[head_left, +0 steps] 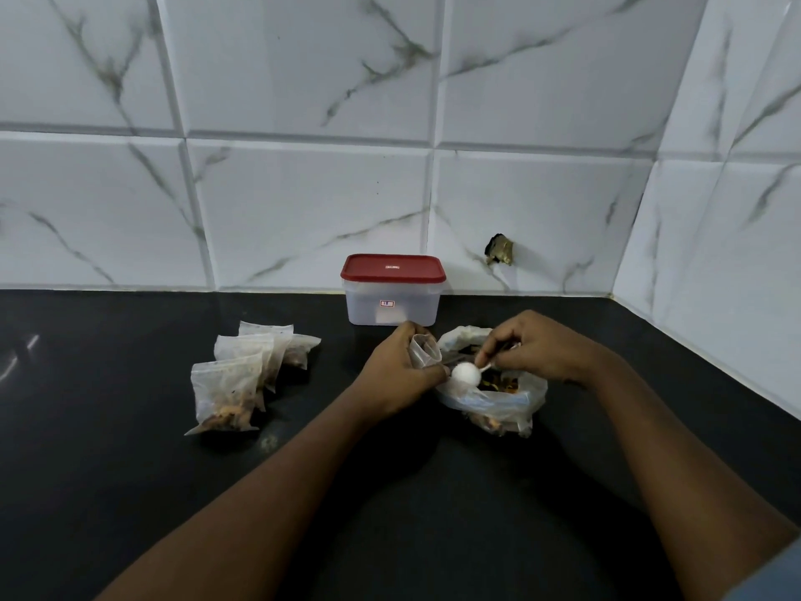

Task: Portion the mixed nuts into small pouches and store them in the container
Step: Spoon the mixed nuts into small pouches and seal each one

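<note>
Black countertop [130, 492] carrying the closed container [392, 314] by the tiled wall, the open bag of mixed nuts [494, 399] just in front of it, and a heap of filled pouches [242, 375] well to the left. The left hand [396, 370] pinches a small pouch [424, 350] open beside the bag and the right hand [533, 344] curls its fingers round a white spoon [466, 373]; the fill likely goes best with the mouth held wide and the bowl tipped directly over it. The mark on the red lid [392, 267] and the wall sticker [386, 303] are too small to read.
</note>
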### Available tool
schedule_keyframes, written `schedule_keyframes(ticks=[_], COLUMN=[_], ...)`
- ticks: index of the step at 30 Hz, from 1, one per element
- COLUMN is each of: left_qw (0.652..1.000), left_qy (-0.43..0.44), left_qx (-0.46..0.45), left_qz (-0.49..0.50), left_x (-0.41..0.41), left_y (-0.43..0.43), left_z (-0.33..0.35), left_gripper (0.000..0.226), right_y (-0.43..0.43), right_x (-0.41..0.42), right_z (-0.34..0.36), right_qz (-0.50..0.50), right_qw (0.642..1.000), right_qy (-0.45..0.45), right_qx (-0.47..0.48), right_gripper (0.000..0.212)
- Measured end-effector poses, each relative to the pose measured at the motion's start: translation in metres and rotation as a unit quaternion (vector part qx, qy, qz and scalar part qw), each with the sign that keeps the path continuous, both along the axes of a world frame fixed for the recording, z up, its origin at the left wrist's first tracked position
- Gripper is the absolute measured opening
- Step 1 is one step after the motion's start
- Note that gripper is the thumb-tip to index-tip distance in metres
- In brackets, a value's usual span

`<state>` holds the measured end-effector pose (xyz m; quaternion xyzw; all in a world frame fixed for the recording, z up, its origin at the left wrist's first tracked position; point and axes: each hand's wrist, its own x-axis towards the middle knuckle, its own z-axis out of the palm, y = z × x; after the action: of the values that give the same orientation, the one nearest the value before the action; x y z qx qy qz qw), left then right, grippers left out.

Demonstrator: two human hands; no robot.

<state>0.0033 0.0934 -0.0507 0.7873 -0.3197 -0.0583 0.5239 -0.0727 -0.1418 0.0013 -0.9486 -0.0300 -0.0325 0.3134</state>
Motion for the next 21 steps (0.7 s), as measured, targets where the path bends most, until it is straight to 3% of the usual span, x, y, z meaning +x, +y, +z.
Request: schedule_keyframes(ticks=[2,6,8,11,14,18,21], left_qw=[1.000,1.000,1.000,1.000,1.000,1.000,1.000], left_qy=[0.000,0.004,0.005,0.011,0.007,0.000,0.007], left_qx=[-0.001,-0.001,0.002,0.006,0.006,0.003,0.003], left_qz=[0.003,-0.002,-0.006,-0.009,-0.004,0.001,-0.004], left_x=[0.001,0.001,0.000,-0.001,-0.002,-0.003,-0.003], left_y=[0.000,0.000,0.001,0.001,0.001,0.001,0.001], left_z=[0.000,0.001,0.002,0.003,0.003,0.004,0.005], left_gripper=[0.041,0.042,0.043,0.043,0.042,0.041,0.041], right_y=[0.006,0.003,-0.007,-0.014,-0.007,-0.004,-0.010], right_x=[0.005,0.009,0.003,-0.007,-0.006,0.005,0.005], right_z=[-0.005,-0.009,-0.001,0.009,0.006,-0.004,-0.006], right_qz=[0.010,-0.060,-0.075,-0.018,0.009,-0.058,-0.098], right_qw=[0.999,0.992,0.991,1.000,0.998,0.990,0.986], right_qy=[0.009,-0.063,-0.079,-0.013,0.050,-0.020,-0.083], right_qx=[-0.030,-0.093,-0.072,-0.002,-0.043,-0.124,-0.102], right_gripper=[0.028,0.027,0.029,0.031,0.030,0.025,0.025])
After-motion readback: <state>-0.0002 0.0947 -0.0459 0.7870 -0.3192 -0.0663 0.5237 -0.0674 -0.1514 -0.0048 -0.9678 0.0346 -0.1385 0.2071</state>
